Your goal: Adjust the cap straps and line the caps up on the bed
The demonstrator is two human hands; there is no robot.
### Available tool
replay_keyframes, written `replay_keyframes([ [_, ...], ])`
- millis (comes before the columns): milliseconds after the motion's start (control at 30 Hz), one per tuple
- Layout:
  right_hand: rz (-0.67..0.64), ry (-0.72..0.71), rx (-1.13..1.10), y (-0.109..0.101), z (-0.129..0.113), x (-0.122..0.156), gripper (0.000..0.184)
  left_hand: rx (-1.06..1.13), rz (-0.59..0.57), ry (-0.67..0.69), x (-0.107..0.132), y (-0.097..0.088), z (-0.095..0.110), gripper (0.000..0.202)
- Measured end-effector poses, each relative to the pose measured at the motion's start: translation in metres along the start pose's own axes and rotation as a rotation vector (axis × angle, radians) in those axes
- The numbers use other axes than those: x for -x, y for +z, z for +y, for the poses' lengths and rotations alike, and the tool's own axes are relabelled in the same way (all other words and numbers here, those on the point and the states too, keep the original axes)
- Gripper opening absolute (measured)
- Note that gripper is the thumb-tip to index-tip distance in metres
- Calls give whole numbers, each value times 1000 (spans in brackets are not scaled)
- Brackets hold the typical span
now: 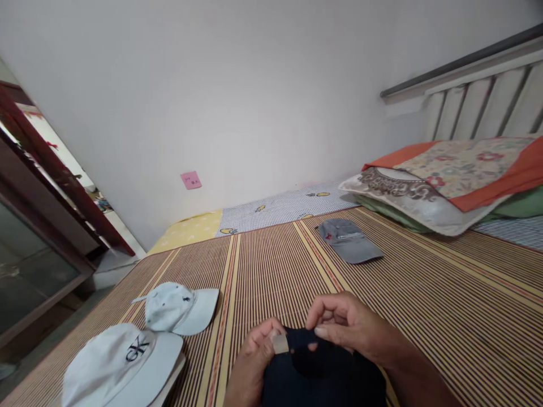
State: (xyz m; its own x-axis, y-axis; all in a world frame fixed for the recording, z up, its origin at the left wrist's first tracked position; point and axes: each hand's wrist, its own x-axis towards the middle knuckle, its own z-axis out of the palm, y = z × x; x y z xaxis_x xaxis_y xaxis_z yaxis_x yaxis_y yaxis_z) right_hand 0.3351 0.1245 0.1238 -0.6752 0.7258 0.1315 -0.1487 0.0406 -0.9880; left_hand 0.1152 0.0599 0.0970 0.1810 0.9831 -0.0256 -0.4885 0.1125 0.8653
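A dark navy cap (322, 379) lies at the bottom middle on the striped bed mat (263, 265). My left hand (254, 362) grips its left edge, thumb pressed on the fabric; a plaster wraps that thumb. My right hand (352, 325) pinches the cap's upper rim from the right, fingers curled. Both hands are closed on the cap.
Two white caps lie at the left: a small one (180, 308) and one with dark letters (121, 364). A grey cap (350, 240) rests further back. Pillows (445, 186) are stacked at the right by the headboard. A pink note (190, 180) is stuck on the wall.
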Motion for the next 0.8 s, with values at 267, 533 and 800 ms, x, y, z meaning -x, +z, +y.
replay_keyframes([
  [267,0,-19,0,5,-3,1,9,-48,20,-27,1,8,7,46],
  [533,30,-31,42,13,-7,0,9,-173,52,-26,1,9,5,49],
  [800,31,-6,87,22,-9,1,9,-220,77,-66,-1,15,3,49],
])
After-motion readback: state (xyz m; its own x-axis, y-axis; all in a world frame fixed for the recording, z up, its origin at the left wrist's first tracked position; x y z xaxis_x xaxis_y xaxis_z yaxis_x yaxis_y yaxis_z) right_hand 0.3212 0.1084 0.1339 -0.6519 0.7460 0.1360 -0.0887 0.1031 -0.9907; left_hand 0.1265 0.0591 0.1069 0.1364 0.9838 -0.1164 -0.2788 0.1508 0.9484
